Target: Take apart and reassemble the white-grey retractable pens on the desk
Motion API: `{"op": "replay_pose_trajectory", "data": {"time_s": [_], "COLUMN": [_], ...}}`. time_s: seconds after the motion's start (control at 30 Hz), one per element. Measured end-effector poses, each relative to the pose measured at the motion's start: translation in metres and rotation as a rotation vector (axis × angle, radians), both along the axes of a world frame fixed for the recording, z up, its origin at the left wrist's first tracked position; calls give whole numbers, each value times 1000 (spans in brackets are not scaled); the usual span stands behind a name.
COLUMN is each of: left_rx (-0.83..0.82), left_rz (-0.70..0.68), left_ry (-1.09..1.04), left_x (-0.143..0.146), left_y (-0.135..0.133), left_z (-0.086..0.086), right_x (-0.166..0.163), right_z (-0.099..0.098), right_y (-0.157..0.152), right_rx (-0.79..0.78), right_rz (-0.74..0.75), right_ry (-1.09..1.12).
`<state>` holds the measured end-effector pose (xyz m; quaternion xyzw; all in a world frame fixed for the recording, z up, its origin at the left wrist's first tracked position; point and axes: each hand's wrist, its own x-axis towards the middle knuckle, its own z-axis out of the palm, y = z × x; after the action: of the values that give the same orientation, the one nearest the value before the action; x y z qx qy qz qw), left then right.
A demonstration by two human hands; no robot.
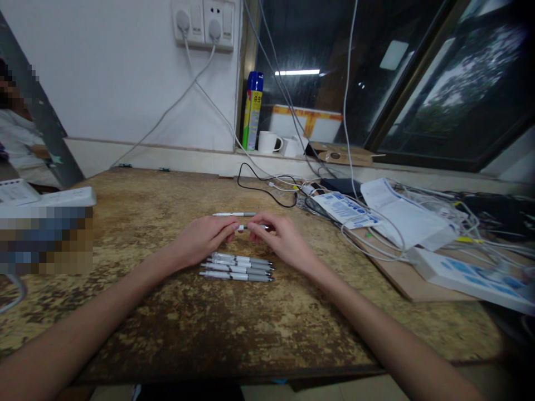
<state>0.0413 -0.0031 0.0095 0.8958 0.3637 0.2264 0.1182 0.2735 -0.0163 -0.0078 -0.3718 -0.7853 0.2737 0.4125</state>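
Note:
Between my two hands is a white and grey pen [241, 228], held level above the worn wooden table [267, 328]. My left hand [207, 236] pinches its white end, and the fingers of my right hand [273, 234] close round the grey end; much of the pen is hidden by the fingers. Just beyond my hands a single pen [234, 214] lies on the wood, partly covered by my right fingers. Nearer to me, several matching pens [238, 275] lie side by side, their tips pointing right.
Cables, papers [405, 214] and a white box [468, 278] crowd the table's right side. A power strip [69, 196] is at the left. On the window sill stand a spray can [253, 111] and a white mug [268, 142]. Part of another person [25, 145] shows at far left.

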Motion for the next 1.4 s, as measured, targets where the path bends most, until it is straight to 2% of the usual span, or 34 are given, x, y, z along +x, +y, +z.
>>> {"op": "replay_pose_trajectory", "data": {"time_s": [0.13,0.23,0.43,0.6,0.8,0.93,1.07,1.27,1.4], "left_rx": [-26,-34,-27,73,133,114,107,108,75], "left_rz": [21,17,-74,-22,-26,-49,-61,16,115], "left_ry": [-1,-22,-150,-131,-145,-147,-153,-196,-270], "left_x": [-2,-4,-7,-13,-16,-12,-10,-14,-20], "left_y": [1,3,11,17,20,17,16,18,24], "left_z": [1,1,-5,-5,-4,-3,-3,-3,-5], "right_x": [4,7,12,19,22,13,7,19,24], "right_z": [1,2,4,8,2,-7,-8,-3,-3], "right_y": [4,9,15,19,23,21,19,24,27], "right_rx": [129,150,17,-85,-29,-39,-109,-225,-297], "right_rz": [-1,-8,-80,-157,-226,-155,-67,-121,-180], "right_ry": [22,78,230,276,236,104,173,319,423]}}
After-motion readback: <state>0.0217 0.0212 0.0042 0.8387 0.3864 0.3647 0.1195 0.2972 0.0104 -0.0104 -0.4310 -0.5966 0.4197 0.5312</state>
